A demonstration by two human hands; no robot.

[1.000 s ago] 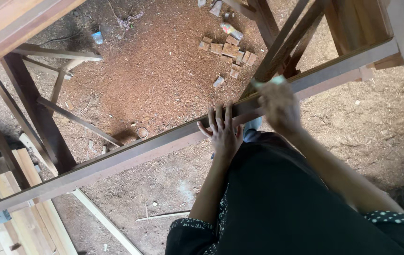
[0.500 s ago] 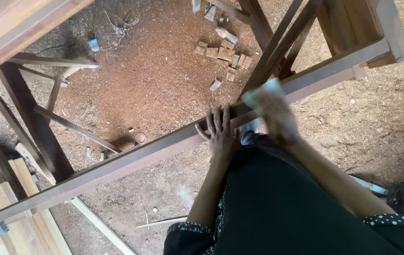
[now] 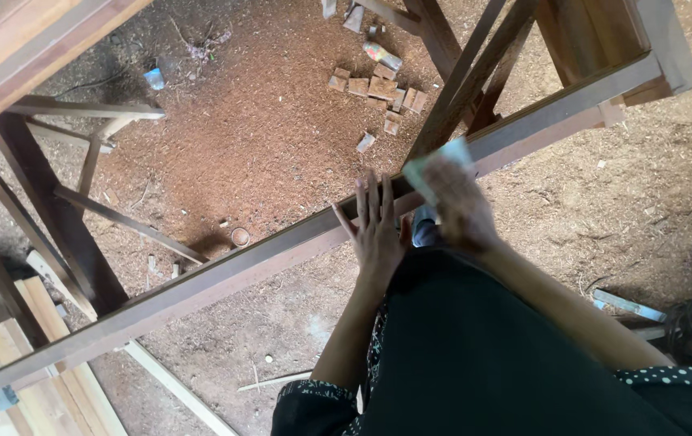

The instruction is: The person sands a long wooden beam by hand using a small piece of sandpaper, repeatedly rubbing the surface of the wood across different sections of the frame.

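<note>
Where the long wooden rail (image 3: 225, 270) runs slantwise across the view, from the lower left up to the frame corner at the upper right, the left hand (image 3: 376, 230) lies flat on it with the fingers spread and straight, gripping nothing, only pressing the wood from above. Just beside it, further up the same rail, the right hand (image 3: 460, 203) is closed over a pale sheet (image 3: 436, 168), probably sandpaper, though the blur there is too strong to be sure; the sheet sits against the rail's upper face with its edge poking out past the fingers. Both forearms come up from a dark garment at the bottom of the view, with a dotted cuff at each side. Under the rail lies a sawdust-covered floor (image 3: 265, 137), with a cluster of small wooden offcuts (image 3: 374, 90) well apart from the hands, dark slanted braces (image 3: 471, 69) above, and stacked pale planks (image 3: 14, 379) at the lower left.
</note>
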